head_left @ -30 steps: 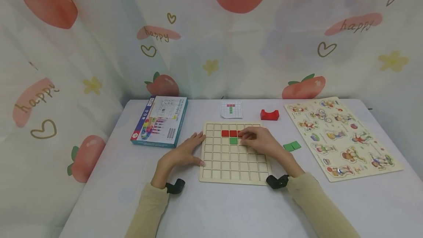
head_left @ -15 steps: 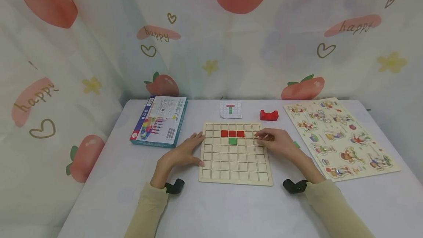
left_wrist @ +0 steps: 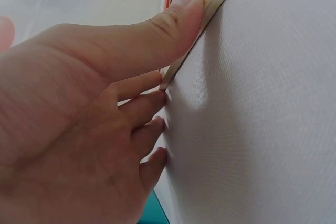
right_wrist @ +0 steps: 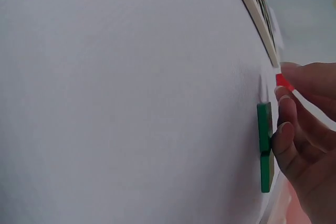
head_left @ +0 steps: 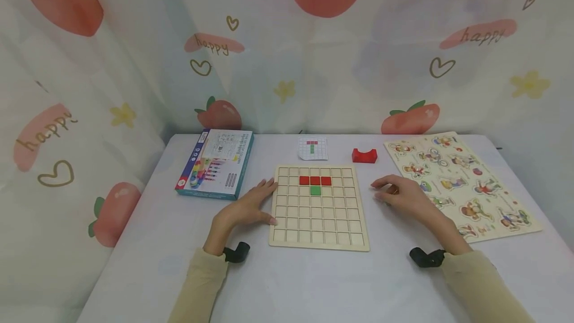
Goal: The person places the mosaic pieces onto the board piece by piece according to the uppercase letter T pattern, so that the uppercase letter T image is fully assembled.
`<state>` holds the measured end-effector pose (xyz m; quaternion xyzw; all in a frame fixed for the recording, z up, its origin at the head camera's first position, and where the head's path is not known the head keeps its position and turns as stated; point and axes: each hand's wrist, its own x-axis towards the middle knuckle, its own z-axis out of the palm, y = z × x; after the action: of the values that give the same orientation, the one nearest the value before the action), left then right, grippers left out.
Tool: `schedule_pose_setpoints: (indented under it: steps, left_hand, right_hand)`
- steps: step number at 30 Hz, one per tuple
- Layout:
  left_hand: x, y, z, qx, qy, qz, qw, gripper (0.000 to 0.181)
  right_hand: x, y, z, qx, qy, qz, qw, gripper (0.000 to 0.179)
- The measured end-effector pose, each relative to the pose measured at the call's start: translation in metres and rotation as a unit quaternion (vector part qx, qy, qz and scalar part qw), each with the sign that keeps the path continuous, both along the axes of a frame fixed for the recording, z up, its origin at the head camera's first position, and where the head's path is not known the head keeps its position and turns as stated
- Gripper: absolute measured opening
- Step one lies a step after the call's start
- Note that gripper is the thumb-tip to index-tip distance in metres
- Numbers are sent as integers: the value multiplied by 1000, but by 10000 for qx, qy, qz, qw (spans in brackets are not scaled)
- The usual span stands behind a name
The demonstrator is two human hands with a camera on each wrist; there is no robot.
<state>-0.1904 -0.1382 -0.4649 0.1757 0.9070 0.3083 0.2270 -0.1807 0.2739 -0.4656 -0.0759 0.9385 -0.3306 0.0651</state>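
My left hand [head_left: 246,208] rests against the left edge of a wooden grid board [head_left: 317,226], thumb and fingers spread along that edge. Three red square tiles [head_left: 315,181] sit in a row on the board's upper part, with one green square tile [head_left: 316,190] below the middle one. To the right of the board my right hand [head_left: 403,196] hovers with loosely bent fingers and nothing between them. The right wrist view shows two loose green tiles [right_wrist: 264,129] end to end on the table beside its fingertips; the hand mostly hides them in the head view.
Behind the board lies a small pattern card [head_left: 313,148], with a red notched block [head_left: 364,155] to its right. A boxed set [head_left: 215,164] is at the back left. A wooden picture puzzle board [head_left: 502,208] lies at the right, partly under the right forearm.
My right hand has let go of the third red tile at the right end of the row and moved right, off the board to the green tiles. The left hand stays put.
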Motion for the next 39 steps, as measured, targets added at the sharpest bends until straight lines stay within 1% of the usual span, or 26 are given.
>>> schedule_pose_setpoints:
  steps: [3,7,10,14,17,24,33,39]
  left_hand:
    - [0,0,1,25,-22,-1,10000,101]
    - [-1,0,0,44,-40,9,10000,101]
    - [-1,0,-1,32,-35,5,10000,101]
    - [-1,0,0,27,-44,5,10000,101]
    - [-1,0,1,25,-62,10,10000,102]
    - [0,1,1,17,-69,32,10000,101]
    - [0,0,0,17,-52,6,10000,101]
    - [-1,-1,-1,46,-54,6,10000,102]
  right_hand:
    - [2,7,0,149,34,-52,9999,30]
    - [3,12,2,195,85,23,9998,30]
    - [4,15,3,168,23,151,9997,32]
    - [5,20,4,142,-190,263,9994,37]
    - [4,22,4,101,-275,323,9991,37]
    - [4,19,0,234,-132,313,9991,30]
    - [1,12,-2,436,54,375,9983,29]
    - [0,11,-2,520,3,377,9979,29]
